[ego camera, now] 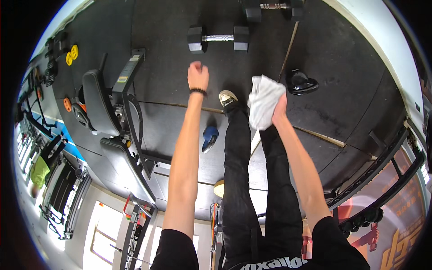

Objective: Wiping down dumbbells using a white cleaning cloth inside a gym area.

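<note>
My right hand [279,108] grips a crumpled white cloth [266,99], held in front of my right leg. My left hand [198,77], with a dark beaded bracelet on the wrist, is raised over the floor. Its fingers are bent and slightly blurred, and nothing shows in them. Just beyond it, a hex dumbbell [218,38] with a chrome handle lies on the black rubber floor. To the right of the cloth is a black kettlebell [300,82]. A blue kettlebell [210,135] is between my left forearm and my left leg.
A padded weight bench [101,101] stands close on my left. Another dumbbell [273,6] lies at the far edge. Yellow plates [72,55] are at the far left, and a black rack [371,168] is on the right. A person in a green top [39,171] is distant on the left.
</note>
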Motion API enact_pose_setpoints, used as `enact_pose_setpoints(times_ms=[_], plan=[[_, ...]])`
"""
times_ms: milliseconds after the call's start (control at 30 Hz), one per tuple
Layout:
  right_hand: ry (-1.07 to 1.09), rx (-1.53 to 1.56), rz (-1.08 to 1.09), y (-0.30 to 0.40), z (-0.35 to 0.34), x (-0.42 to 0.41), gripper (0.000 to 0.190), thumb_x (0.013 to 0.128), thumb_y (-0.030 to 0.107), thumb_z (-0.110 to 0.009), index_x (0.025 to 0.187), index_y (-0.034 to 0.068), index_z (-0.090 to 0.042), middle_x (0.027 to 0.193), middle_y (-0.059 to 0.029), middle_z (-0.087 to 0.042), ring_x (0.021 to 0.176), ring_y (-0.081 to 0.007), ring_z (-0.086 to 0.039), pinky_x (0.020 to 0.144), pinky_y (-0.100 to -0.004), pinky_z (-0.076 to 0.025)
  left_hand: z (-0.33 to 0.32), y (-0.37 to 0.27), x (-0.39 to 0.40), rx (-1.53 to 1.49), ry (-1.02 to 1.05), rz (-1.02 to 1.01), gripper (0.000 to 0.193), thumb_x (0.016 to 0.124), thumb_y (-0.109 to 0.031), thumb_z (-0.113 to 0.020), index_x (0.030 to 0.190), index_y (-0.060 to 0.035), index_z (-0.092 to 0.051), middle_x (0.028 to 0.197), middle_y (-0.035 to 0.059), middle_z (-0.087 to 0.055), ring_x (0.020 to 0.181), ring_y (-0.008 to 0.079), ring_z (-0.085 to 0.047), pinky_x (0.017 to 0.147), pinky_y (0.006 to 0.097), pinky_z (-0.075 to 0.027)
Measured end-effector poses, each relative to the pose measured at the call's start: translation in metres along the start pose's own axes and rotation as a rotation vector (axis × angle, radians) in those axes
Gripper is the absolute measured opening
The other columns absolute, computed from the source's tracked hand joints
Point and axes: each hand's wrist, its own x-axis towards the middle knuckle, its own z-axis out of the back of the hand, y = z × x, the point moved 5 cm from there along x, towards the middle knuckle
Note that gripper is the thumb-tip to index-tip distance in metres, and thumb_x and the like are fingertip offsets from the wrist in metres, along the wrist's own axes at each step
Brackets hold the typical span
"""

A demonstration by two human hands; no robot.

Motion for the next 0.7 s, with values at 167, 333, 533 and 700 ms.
enact_pose_setpoints(times_ms=[167,333,533,700], plan=[[-0.086,-0.601,0.769,0.078,-0.05,0.135,0.039,0.099,0.029,-0.044,0.113,-0.002,-0.063,0.112,-0.0193,-0.068,0.102,-0.0335,-0.065,0.089,-0.0365,-0.048,-0.039,0.008,0.074,-0.016,-0.087,-0.07,0.049,0.084,-0.027,-0.068,0.124,-0.0027,-0.057,0.123,0.0187,-0.058,0.105,0.0287,-0.062,0.093,0.0386,-0.049],[-0.239,-0.934,1.056,0.098,-0.159,0.183,0.033,0.085,0.03,-0.056,0.103,0.004,-0.066,0.087,-0.0244,-0.066,0.09,-0.0445,-0.061,0.083,-0.0474,-0.048,-0.038,0.04,0.113,-0.02,-0.174,-0.141,0.058,0.084,-0.035,-0.07,0.13,-0.0034,-0.054,0.133,0.0205,-0.049,0.118,0.0336,-0.054,0.1,0.0407,-0.045],[-0.04,-1.473,1.638,0.034,-0.177,0.24,0.05,0.072,0.033,-0.071,0.116,0.01,-0.062,0.108,-0.0199,-0.06,0.107,-0.0396,-0.055,0.09,-0.0475,-0.047,-0.078,-0.002,0.175,0.143,-0.279,-0.476,0.061,0.082,-0.04,-0.072,0.132,-0.0112,-0.054,0.145,0.0179,-0.041,0.127,0.0378,-0.046,0.101,0.0445,-0.045],[0.03,-1.46,1.473,0.02,-0.177,0.257,0.055,0.071,0.03,-0.073,0.12,0.012,-0.059,0.116,-0.0185,-0.056,0.111,-0.039,-0.053,0.093,-0.0479,-0.046,-0.101,0.004,0.181,0.399,-0.39,-0.475,0.04,0.082,-0.032,-0.065,0.121,-0.0207,-0.065,0.131,0.0007,-0.058,0.11,0.0313,-0.06,0.078,0.0454,-0.056]])
